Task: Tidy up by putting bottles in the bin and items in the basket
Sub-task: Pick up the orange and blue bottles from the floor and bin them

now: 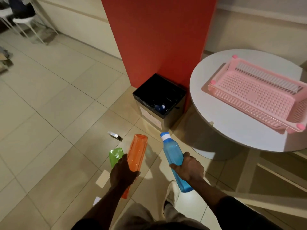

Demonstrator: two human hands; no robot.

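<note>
Tiled floor [58, 105] open leftward; bin [159, 97] against red wall [157, 39], ahead. Your left hand [123, 173] fingers [123, 159] wrap orange bottle [137, 150], green bottle [115, 155] beside; right hand [189, 168] grips blue bottle [172, 151]. Basket [252, 97] near worktop [224, 117] edge, right.

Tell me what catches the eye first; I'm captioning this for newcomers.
The bright bottles up front: the left hand grips an orange bottle beside a green bottle, and the right hand holds a blue bottle. Ahead, a black bin stands against a red pillar, and a pink basket sits on the round white table at right.
</note>
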